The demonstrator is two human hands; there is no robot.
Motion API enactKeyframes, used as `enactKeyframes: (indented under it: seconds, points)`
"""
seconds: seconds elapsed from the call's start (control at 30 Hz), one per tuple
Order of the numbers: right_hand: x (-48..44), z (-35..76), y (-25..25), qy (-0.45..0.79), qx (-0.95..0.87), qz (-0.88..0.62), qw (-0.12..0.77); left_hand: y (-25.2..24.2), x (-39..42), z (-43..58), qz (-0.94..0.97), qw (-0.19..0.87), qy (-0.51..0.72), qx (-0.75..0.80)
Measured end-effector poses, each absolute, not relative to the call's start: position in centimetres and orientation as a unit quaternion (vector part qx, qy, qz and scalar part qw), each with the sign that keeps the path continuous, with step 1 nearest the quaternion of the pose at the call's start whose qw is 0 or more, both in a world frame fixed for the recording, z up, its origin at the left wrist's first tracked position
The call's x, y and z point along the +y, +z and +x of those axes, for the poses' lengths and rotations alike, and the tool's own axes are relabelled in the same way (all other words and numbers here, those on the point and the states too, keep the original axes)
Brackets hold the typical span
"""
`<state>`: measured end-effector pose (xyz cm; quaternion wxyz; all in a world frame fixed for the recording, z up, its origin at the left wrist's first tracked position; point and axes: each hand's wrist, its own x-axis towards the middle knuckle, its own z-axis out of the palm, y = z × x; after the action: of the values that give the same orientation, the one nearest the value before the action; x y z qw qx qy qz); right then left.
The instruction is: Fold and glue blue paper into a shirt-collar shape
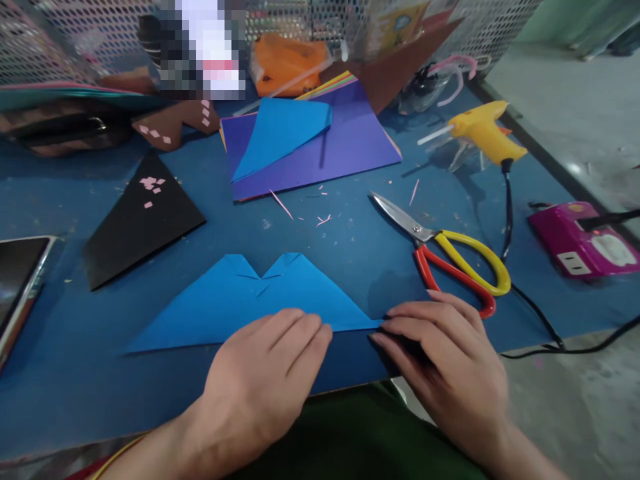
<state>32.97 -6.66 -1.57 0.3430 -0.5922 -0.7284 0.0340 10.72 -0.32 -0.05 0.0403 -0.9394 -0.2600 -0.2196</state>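
Note:
A folded sheet of blue paper (195, 313) lies flat near the table's front edge, with two raised points and a notch between them at its top. My left hand (265, 373) is closed at its lower edge, fingers pressed together; the thumb is hidden. At the paper's thin right corner, my right hand (445, 360) pinches the tip between thumb and fingers. Just beyond my right hand lie scissors (423, 233) with one red and one yellow handle, blades pointing to the upper left.
Black paper (145, 233) with small pink pieces lies at left, near a phone (23, 280). Behind are another folded blue paper (285, 130) on purple sheets (345, 147) and a brown cutout (165, 123). A yellow glue gun (485, 133) and a magenta power strip (583, 240) with cords occupy the right.

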Motion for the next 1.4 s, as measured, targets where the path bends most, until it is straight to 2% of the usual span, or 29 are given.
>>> enactKeyframes:
  seconds: [0.53,0.8,1.03,1.2,1.4]
  points:
    - [-5.3,32.1,-0.7,0.014,-0.789,-0.546,0.28,-0.5,-0.5,10.2,-0.933,0.009,-0.231,-0.275]
    - [-4.9,32.0,-0.4,0.122,-0.731,-0.594,0.313,-0.5,-0.1,11.0,-0.921,-0.038,-0.227,-0.314]
    - [-4.7,31.4,-0.3,0.168,-0.693,-0.618,0.331,-0.1,0.4,11.7,-0.912,-0.06,-0.218,-0.342]
    - [-4.5,31.2,-0.1,0.176,-0.68,-0.635,0.321,0.1,0.8,11.7,-0.906,-0.101,-0.201,-0.359]
    - [-4.3,31.0,0.4,0.198,-0.681,-0.653,0.265,0.5,0.9,11.6,-0.897,-0.13,-0.169,-0.386]
